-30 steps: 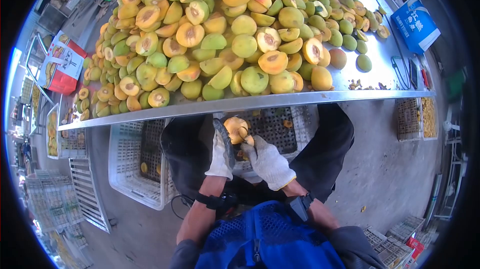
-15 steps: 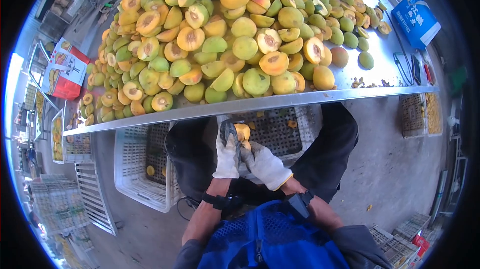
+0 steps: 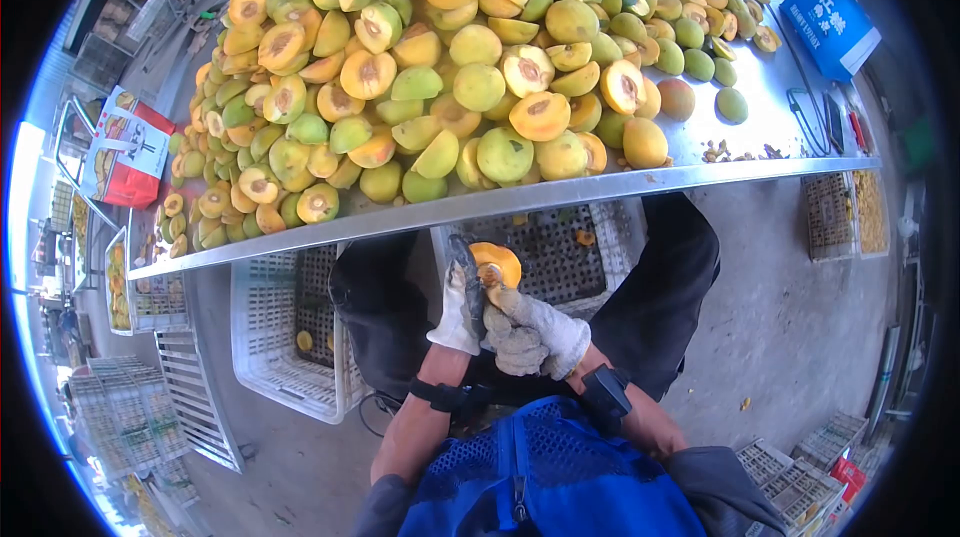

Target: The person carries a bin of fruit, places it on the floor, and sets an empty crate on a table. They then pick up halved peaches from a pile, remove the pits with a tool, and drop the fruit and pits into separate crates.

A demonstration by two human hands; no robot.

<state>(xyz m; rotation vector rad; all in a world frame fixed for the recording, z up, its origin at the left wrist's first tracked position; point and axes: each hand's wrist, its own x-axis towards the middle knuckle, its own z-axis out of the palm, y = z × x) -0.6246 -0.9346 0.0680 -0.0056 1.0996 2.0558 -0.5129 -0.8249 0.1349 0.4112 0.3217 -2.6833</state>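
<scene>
My left hand [image 3: 461, 302], in a white glove with a dark grey palm, is closed around a halved yellow peach [image 3: 500, 261] above a crate, just below the table edge. The orange cut side shows, with a brownish centre. Against the lower side of that peach press the curled fingers of my right hand [image 3: 535, 332], in a soiled white glove. Whatever they grip is hidden. Ahead, a large heap of whole and halved peaches [image 3: 475, 87] covers much of the metal table.
The metal table's front rim [image 3: 560, 199] runs above my knees. A white crate [image 3: 290, 377] stands at left, another crate [image 3: 612, 227] between my legs. A blue box [image 3: 830, 22] and a red-and-white bag [image 3: 128, 152] flank the heap. Crates of fruit [image 3: 868, 217] stand right.
More of the peach's orange flesh now shows in my left hand. My right hand has rolled over, its fingers curling up against the fruit. The view has shifted slightly.
</scene>
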